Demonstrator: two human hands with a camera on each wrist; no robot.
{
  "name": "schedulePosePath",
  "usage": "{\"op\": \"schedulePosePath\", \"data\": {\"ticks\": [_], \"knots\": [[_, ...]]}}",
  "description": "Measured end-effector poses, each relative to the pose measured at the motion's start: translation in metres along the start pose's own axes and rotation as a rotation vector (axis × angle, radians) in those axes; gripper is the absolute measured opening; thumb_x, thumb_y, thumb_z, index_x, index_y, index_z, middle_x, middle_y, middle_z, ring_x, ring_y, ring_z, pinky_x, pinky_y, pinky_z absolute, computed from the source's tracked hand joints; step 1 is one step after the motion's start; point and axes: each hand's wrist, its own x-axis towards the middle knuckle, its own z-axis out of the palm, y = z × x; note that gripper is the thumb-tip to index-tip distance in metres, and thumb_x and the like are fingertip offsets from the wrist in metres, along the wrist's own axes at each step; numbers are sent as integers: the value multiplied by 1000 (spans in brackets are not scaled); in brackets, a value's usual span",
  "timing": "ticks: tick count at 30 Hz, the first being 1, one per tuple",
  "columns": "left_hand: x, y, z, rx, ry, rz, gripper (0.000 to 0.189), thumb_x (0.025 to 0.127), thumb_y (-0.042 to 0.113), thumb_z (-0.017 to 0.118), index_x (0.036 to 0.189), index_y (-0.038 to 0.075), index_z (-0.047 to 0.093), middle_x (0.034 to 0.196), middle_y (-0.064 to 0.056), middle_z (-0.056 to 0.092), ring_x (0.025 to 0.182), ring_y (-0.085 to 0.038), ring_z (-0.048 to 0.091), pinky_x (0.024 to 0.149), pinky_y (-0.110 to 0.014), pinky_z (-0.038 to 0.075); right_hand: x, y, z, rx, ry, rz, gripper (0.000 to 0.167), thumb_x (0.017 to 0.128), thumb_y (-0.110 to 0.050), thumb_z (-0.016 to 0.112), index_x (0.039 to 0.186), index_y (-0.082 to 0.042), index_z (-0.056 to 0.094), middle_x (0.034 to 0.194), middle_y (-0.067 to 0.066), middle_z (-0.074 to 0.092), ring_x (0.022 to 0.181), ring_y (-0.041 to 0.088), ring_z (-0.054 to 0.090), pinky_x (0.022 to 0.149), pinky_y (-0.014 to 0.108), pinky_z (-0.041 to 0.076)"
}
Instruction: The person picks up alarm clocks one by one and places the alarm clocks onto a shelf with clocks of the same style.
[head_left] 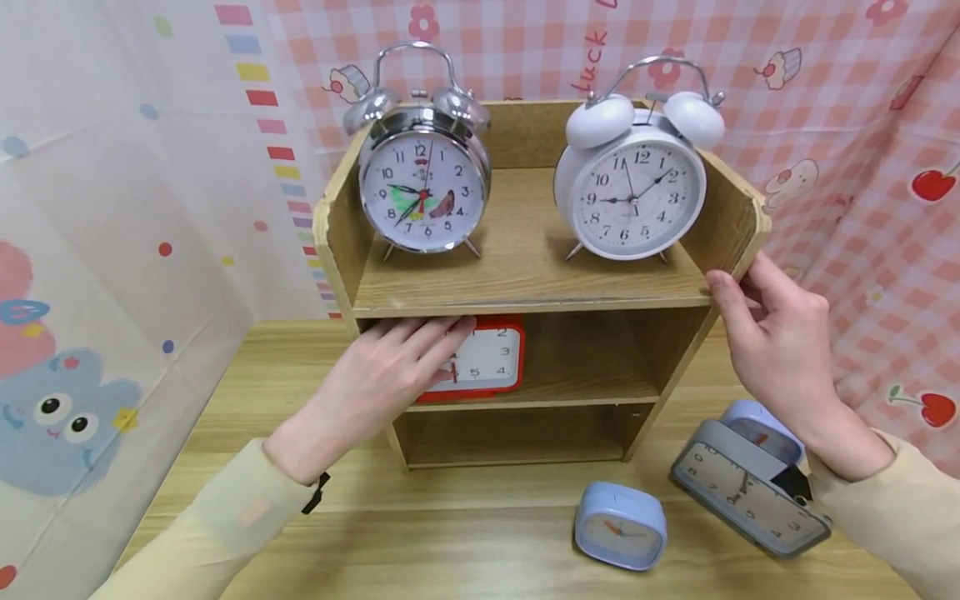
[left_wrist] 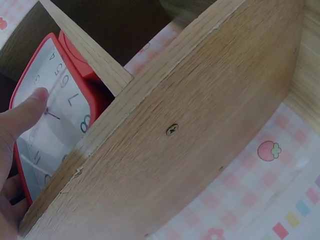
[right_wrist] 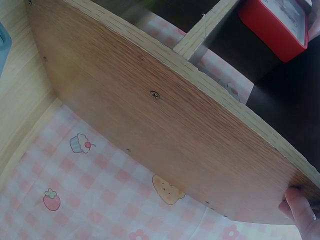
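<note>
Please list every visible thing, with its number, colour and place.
Wooden table: 1, tan, underneath
Three-level wooden shelf: 1, brown, centre
Round metal twin-bell clock: 1, silver, top level left
Round twin-bell clock: 1, white, top level right
Rectangular red-framed clock: 1, red, middle level left
Rectangular grey clock: 1, grey, table right
Small rounded clock: 1, pale blue, before the shelf
Second rounded clock: 1, pale blue, partly behind the grey clock
Checked printed sheet: 1+, pink-white, back and right
Dotted printed sheet: 1, white, left
Small dark pieces: 2, black, at the wrists
Sleeves: 2, cream, both forearms
Left grip: 1, bare, holding the red-framed clock
Right grip: 1, bare, holding the shelf's right panel
</note>
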Motion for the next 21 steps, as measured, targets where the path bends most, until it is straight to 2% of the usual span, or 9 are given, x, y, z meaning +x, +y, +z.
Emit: {"op": "schedulePosePath", "data": {"ticks": [7, 15, 21], "knots": [[0, 2, 2, 23, 0, -20, 52, 88, 17, 84, 135, 6, 65, 125, -6, 74, 108, -22, 73, 85, -35, 62, -1, 1, 0, -2, 1, 1, 20, 103, -9, 65, 110, 9, 71, 96, -46, 59, 91, -29, 60, 77, -5, 46], [0, 3, 3, 72, -19, -30, 50, 90, 20, 83, 135, 8, 65, 123, -5, 74, 107, -22, 73, 84, -33, 62, -2, 1, 0, -4, -1, -10, 22, 104, -10, 64, 112, 10, 71, 98, -47, 58, 93, -29, 60, 78, -5, 46], [0, 4, 5, 100, -24, -40, 48, 91, 14, 81, 136, 10, 66, 123, -5, 74, 101, -23, 72, 78, -33, 59, -1, 1, 0, -6, 0, -9, 22, 104, -10, 65, 112, 9, 71, 99, -47, 58, 94, -29, 60, 79, -5, 46]]}}
